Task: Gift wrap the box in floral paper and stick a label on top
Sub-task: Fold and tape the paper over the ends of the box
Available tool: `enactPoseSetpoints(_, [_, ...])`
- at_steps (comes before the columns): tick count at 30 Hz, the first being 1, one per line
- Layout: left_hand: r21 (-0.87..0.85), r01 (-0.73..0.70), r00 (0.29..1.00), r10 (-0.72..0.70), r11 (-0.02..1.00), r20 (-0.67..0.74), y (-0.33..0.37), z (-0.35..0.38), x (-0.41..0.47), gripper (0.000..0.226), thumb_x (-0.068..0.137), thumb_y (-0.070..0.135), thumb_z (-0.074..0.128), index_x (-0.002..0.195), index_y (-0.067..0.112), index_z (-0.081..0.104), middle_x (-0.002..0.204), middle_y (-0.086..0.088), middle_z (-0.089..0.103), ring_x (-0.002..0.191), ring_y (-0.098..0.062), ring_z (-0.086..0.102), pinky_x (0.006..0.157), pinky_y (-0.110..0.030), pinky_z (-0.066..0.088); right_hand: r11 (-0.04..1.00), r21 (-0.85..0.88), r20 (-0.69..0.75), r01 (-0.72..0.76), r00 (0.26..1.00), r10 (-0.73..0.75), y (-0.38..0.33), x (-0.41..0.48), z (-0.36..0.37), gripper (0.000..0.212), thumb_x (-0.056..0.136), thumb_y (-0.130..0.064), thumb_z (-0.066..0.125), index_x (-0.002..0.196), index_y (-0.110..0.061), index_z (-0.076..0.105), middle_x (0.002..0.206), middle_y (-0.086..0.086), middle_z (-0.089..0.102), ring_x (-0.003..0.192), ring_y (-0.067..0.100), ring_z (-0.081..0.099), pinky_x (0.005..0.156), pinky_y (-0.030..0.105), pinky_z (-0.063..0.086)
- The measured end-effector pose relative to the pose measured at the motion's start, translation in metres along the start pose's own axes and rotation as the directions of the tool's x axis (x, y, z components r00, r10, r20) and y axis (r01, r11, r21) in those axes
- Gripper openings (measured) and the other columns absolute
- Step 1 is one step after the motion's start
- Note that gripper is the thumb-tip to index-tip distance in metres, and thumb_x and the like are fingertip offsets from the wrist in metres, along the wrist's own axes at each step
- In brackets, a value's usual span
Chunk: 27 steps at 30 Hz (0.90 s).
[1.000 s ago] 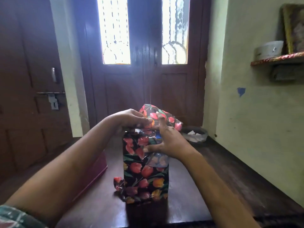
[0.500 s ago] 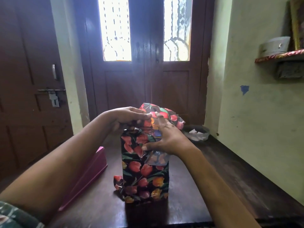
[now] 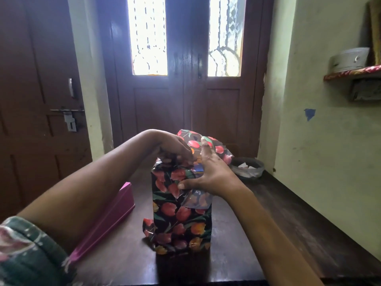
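A tall box (image 3: 181, 215) stands upright on the dark wooden table (image 3: 237, 254), covered in black floral paper with red and orange tulips. At its top the paper is loose and a flap (image 3: 206, 143) stands up behind my hands. My left hand (image 3: 173, 147) pinches the folded paper at the top left edge. My right hand (image 3: 210, 172) lies flat over the top right corner, thumb pressing the front face and fingers against the raised flap. A bit of blue shows between my hands. A loose paper corner (image 3: 149, 228) sticks out at the bottom left. No label is visible.
A pink box (image 3: 115, 215) lies on the table left of the wrapped box, partly under my left forearm. A dark bowl lined with plastic (image 3: 247, 168) sits at the far right end of the table by the wall. Dark doors stand behind; a shelf (image 3: 350, 73) hangs on the right wall.
My hands have stayed on the top of the box and shifted only slightly; the left fingers press lower onto the fold. The box has not moved.
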<state>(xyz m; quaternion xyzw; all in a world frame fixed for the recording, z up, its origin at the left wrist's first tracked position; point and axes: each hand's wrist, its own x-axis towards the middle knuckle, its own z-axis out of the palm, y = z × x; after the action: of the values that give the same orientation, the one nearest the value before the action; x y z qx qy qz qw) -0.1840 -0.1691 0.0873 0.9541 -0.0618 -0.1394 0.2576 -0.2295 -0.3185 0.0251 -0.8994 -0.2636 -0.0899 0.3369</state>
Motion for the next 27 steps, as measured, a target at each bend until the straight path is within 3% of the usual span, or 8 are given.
enactPoseSetpoints(4, [0.039, 0.050, 0.999, -0.049, 0.998, -0.016, 0.003, 0.000, 0.005, 0.037, 0.085, 0.019, 0.061, 0.048, 0.017, 0.055, 0.044, 0.005, 0.044, 0.034, -0.007, 0.037, 0.040, -0.016, 0.030, 1.000, 0.005, -0.004, -0.003, 1.000, 0.003, 0.001, 0.000, 0.000, 0.128, 0.064, -0.041, 0.082, 0.149, -0.018, -0.010, 0.157, 0.005, 0.010, 0.143, 0.022, 0.017, 0.112, 0.031, 0.022])
enactPoseSetpoints(8, [-0.044, 0.037, 0.998, -0.039, 0.998, -0.044, -0.002, -0.001, 0.006, 0.026, 0.085, 0.017, 0.062, 0.060, 0.015, 0.058, 0.049, 0.003, 0.043, 0.040, -0.008, 0.038, 0.046, -0.019, 0.030, 1.000, 0.006, -0.001, 0.003, 1.000, -0.003, 0.001, -0.001, 0.000, 0.126, 0.065, -0.041, 0.081, 0.149, -0.017, -0.010, 0.158, 0.003, 0.008, 0.143, 0.021, 0.015, 0.112, 0.031, 0.020])
enactPoseSetpoints(14, [0.164, 0.131, 0.989, -0.117, 0.978, -0.094, 0.000, -0.001, 0.014, 0.020, 0.085, 0.028, 0.063, 0.078, 0.009, 0.063, 0.059, -0.002, 0.048, 0.035, -0.010, 0.041, 0.037, -0.015, 0.032, 1.000, 0.002, -0.008, -0.008, 1.000, 0.008, 0.000, 0.000, 0.003, 0.127, 0.064, -0.041, 0.082, 0.149, -0.017, -0.010, 0.157, 0.004, 0.011, 0.143, 0.022, 0.017, 0.111, 0.031, 0.023])
enactPoseSetpoints(17, [0.260, 0.191, 0.981, -0.172, 0.946, -0.094, 0.007, -0.003, 0.011, 0.030, 0.085, 0.044, 0.061, 0.074, 0.016, 0.061, 0.058, 0.003, 0.047, 0.048, -0.010, 0.042, 0.043, -0.016, 0.035, 1.000, -0.010, -0.011, -0.009, 1.000, 0.009, 0.001, 0.000, 0.003, 0.126, 0.065, -0.041, 0.082, 0.149, -0.015, -0.008, 0.157, 0.004, 0.013, 0.142, 0.021, 0.018, 0.110, 0.029, 0.024])
enactPoseSetpoints(22, [0.459, 0.265, 0.962, -0.204, 0.848, -0.180, 0.019, -0.005, 0.008, 0.046, 0.084, 0.057, 0.056, 0.067, 0.014, 0.058, 0.058, 0.000, 0.049, 0.049, -0.014, 0.043, 0.039, -0.013, 0.037, 1.000, -0.008, -0.014, -0.011, 1.000, 0.011, 0.001, 0.001, 0.004, 0.124, 0.067, -0.038, 0.081, 0.149, -0.015, -0.009, 0.156, 0.002, 0.014, 0.140, 0.020, 0.022, 0.107, 0.027, 0.028])
enactPoseSetpoints(25, [0.524, 0.314, 0.948, -0.236, 0.792, -0.212, 0.019, -0.002, 0.006, 0.062, 0.075, 0.068, 0.055, 0.079, 0.006, 0.062, 0.068, -0.002, 0.058, 0.065, -0.019, 0.055, 0.064, -0.024, 0.047, 1.000, -0.010, -0.016, -0.016, 1.000, 0.016, 0.001, -0.001, 0.003, 0.124, 0.067, -0.037, 0.082, 0.149, -0.014, -0.008, 0.155, 0.004, 0.017, 0.139, 0.020, 0.025, 0.106, 0.026, 0.030])
enactPoseSetpoints(27, [0.452, 0.340, 0.940, -0.310, 0.825, -0.141, 0.009, -0.001, 0.006, 0.099, 0.044, 0.084, 0.056, 0.103, 0.005, 0.062, 0.090, -0.003, 0.066, 0.089, -0.022, 0.061, 0.089, -0.030, 0.047, 0.999, -0.030, -0.014, -0.015, 1.000, 0.014, 0.001, -0.002, 0.002, 0.124, 0.067, -0.039, 0.081, 0.149, -0.013, -0.008, 0.156, 0.006, 0.017, 0.140, 0.021, 0.023, 0.108, 0.027, 0.027])
